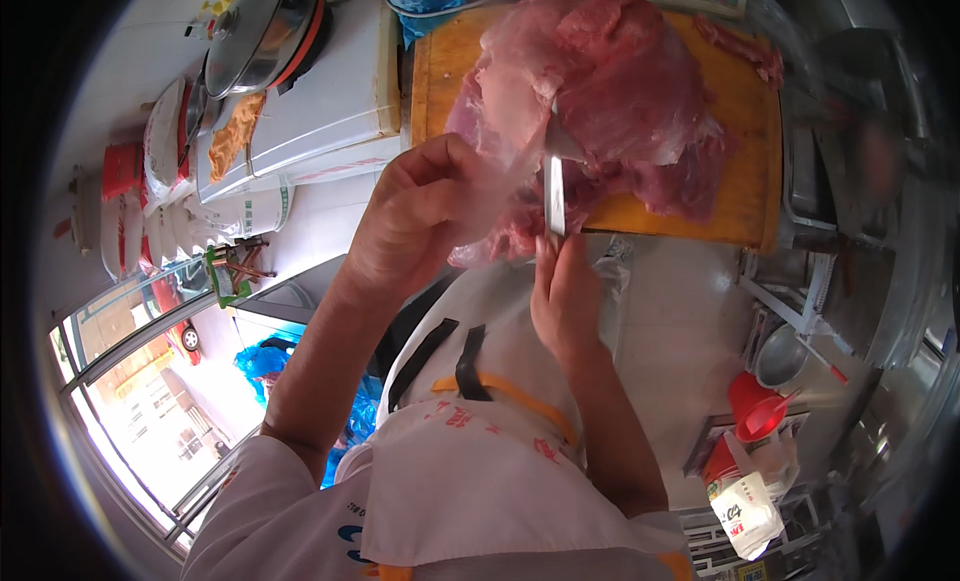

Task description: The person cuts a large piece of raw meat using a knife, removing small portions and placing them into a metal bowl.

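On one board (pixel 750 171), two hands and one knife (pixel 557 196) at one large piece of meat (pixel 620 91)

Across the middle of the orange-brown board lies the pink meat, its lower left part reaching the near edge. One smaller meat strip (pixel 745 51) lies apart at the upper right corner.

Two bare hands are at work. The left hand (pixel 425 196) is closed narrowly, thumb against fingers, on one pale membrane (pixel 505 186) that stretches from the meat; it is blurred there. The right hand (pixel 568 296) is wrapped around the handle of the single knife, whose blade points away from the person, its tip against the meat.

Below, one white apron (pixel 470 491) carries two black strips (pixel 425 361). At upper left, one lidded pan (pixel 255 41) sits on one white cabinet (pixel 340 96). Toward lower right are one metal bowl (pixel 783 356), one red bucket (pixel 748 396) and one white packet (pixel 745 519). Blue plastic shows both at the top edge and at lower left.
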Available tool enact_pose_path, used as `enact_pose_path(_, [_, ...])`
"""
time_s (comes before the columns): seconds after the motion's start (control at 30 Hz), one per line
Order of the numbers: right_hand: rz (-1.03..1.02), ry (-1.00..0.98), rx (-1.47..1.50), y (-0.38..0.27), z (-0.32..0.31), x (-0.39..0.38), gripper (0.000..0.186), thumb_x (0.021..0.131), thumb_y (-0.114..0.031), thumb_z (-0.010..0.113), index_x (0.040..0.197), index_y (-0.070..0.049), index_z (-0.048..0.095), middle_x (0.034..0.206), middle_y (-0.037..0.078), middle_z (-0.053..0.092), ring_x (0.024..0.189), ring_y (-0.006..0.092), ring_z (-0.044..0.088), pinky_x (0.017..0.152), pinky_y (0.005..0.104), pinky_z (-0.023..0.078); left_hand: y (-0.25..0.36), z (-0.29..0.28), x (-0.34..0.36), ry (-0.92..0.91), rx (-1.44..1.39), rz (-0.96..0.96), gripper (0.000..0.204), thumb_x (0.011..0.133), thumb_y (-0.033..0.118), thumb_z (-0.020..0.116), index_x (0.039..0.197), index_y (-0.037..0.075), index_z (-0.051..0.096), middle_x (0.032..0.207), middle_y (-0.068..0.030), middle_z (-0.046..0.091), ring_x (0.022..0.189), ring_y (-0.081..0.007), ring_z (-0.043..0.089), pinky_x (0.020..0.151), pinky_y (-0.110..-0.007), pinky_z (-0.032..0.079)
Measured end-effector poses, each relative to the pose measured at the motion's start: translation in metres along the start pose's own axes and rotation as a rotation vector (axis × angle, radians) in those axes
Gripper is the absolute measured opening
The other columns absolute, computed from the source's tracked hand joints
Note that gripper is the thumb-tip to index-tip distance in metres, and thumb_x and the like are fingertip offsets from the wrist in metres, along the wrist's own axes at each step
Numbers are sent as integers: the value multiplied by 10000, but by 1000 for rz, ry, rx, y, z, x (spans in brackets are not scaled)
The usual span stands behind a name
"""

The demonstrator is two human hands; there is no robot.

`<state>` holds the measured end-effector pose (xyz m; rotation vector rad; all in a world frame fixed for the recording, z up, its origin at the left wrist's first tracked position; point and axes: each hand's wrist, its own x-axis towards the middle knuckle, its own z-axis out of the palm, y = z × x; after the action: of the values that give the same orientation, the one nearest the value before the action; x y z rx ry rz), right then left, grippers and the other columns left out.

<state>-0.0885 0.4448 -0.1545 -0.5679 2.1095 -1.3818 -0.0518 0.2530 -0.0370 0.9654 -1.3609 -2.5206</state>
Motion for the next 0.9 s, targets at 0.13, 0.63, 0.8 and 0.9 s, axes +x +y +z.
enact_pose_path(0.13, [-80, 71, 44, -2, -4, -25, 195, 1119, -185, 548, 1178, -1, 521, 884, 182, 671, 769, 379, 680, 687, 453, 519, 2, -7, -10, -7, -20, -14, 147, 828, 51, 705, 892, 66, 573, 823, -58, 605, 623, -99, 458, 556, -259, 333])
enact_pose_path(0.63, [91, 210, 189, 3, -20, -12, 230, 1103, -212, 593, 1091, -6, 492, 702, 16, 544, 511, 88, 527, 466, 279, 413, 0, -72, 6, 166, 22, -22, 148, 920, 85, 650, 1049, 14, 642, 898, -38, 589, 735, -107, 489, 652, -266, 395])
enact_pose_path(0.8, [-75, 299, 221, -23, -47, 67, 249, 1053, -203, 704, 1078, -36, 521, 707, -5, 549, 494, 68, 502, 445, 271, 403, -11, -78, 55, 632, 1134, 387, 217, 922, -1, 576, 1035, 56, 753, 966, -99, 630, 789, -229, 594, 751, -357, 499])
enact_pose_path(0.9, [9, 340, 327, -23, -54, 67, 245, 1050, -197, 707, 1041, -60, 504, 728, 1, 544, 479, 63, 466, 422, 262, 380, -13, -22, 63, 473, 1244, 841, 295, 866, -54, 658, 1107, 85, 758, 1156, -130, 645, 1044, -302, 661, 930, -392, 542])
